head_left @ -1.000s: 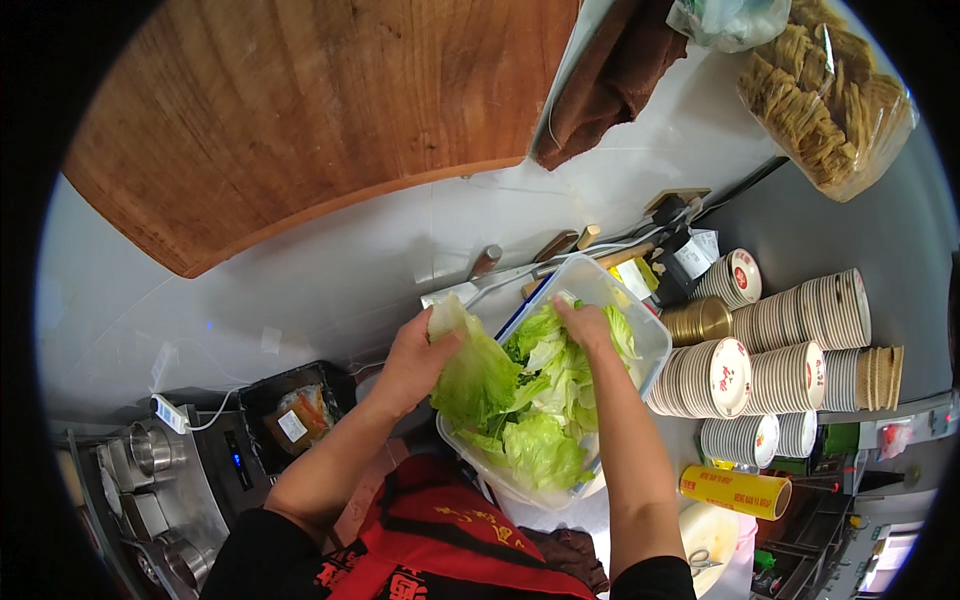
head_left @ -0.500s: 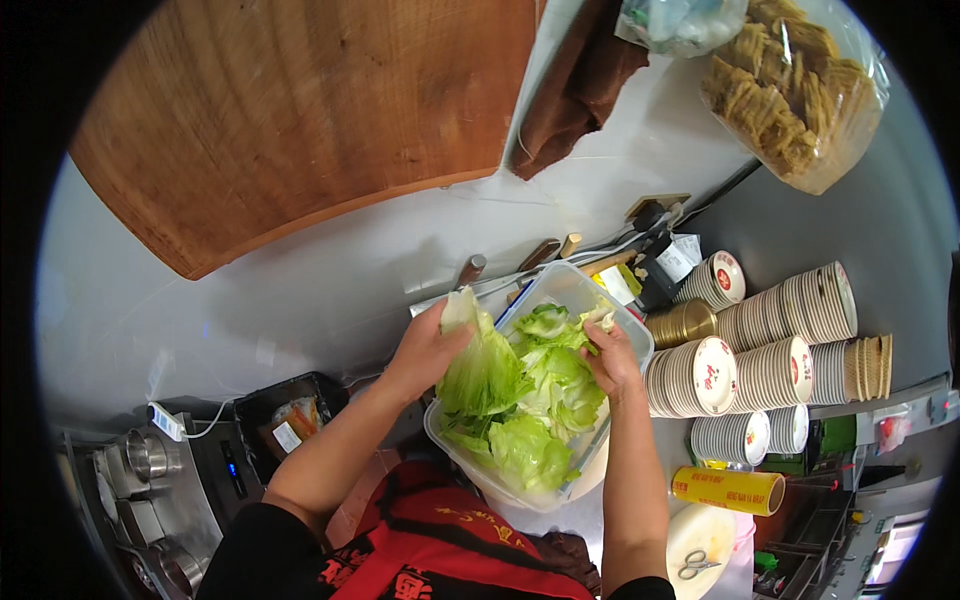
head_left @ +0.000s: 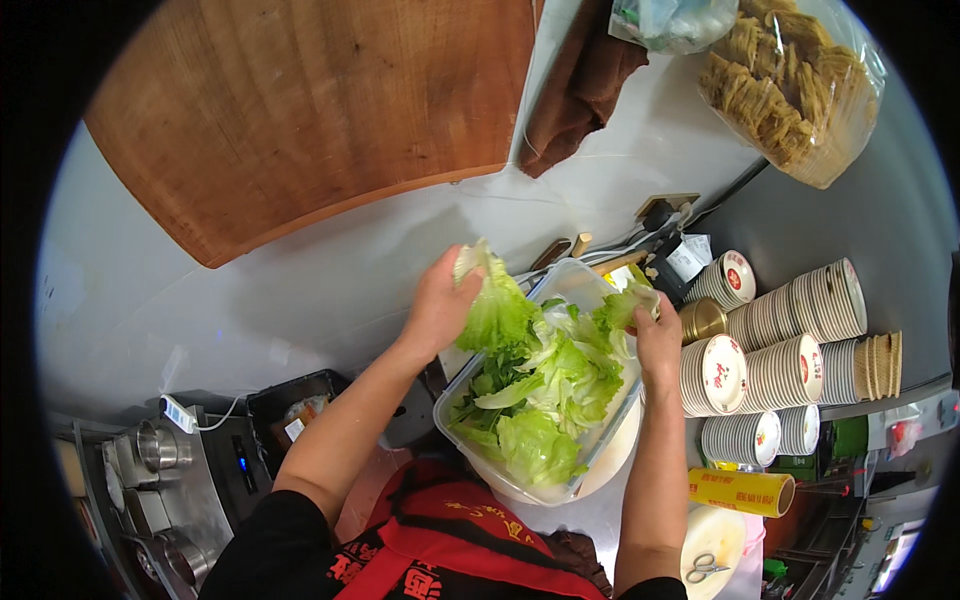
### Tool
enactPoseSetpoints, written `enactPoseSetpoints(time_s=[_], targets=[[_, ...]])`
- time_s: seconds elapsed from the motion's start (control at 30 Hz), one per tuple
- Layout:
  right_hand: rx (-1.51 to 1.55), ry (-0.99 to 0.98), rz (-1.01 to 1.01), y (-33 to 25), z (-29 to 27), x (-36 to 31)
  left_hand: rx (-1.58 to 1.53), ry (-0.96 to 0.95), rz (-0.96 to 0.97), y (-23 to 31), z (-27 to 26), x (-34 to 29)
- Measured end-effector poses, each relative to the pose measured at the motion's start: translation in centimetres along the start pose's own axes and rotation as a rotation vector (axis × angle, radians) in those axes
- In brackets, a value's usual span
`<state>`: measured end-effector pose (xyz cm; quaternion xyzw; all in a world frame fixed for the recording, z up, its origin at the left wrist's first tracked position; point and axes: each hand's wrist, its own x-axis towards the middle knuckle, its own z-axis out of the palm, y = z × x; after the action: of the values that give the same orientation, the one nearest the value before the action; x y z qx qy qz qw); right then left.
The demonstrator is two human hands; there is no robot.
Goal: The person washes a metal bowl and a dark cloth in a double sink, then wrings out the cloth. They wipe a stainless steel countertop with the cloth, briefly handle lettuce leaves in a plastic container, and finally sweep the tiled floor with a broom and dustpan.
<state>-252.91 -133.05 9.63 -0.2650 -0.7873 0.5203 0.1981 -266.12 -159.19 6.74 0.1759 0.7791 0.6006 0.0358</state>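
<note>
A clear plastic tub (head_left: 590, 472) stands in front of me, heaped with loose green lettuce leaves (head_left: 535, 440). Darker leafy greens (head_left: 492, 378) show at its left side. Above the tub's far left edge, my left hand (head_left: 441, 305) is closed on a lettuce leaf (head_left: 495, 315) by its pale base, and the leaf hangs over the pile. At the tub's right side my right hand (head_left: 657, 338) pinches another lettuce leaf (head_left: 618, 308) between thumb and fingers. Beneath the tub, a round pale board (head_left: 625, 430) partly shows.
Stacked bowls (head_left: 712, 375) stand close to the right of the tub, with a yellow roll (head_left: 742, 490) nearer me. Scissors (head_left: 706, 568) lie on a round board. A black crate (head_left: 283, 410) sits at left. A wooden board (head_left: 330, 110) and a brown cloth (head_left: 580, 85) are beyond.
My left hand has lifted its leaf up from the pile, uncovering darker greens. My right hand has moved rightward and up with a leaf in it. The view has shifted slightly.
</note>
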Motion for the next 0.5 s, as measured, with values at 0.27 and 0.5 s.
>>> enactPoseSetpoints(time_s=[0.27, 0.5], targets=[[-0.127, -0.410, -0.180, -7.8, 1.9, -1.8, -0.286, -0.405, -0.006, 2.4, 5.5, 2.4], [-0.018, -0.331, -0.098, -5.5, 5.0, -0.5, -0.878, -0.685, -0.252, 3.7, 5.9, -0.1]])
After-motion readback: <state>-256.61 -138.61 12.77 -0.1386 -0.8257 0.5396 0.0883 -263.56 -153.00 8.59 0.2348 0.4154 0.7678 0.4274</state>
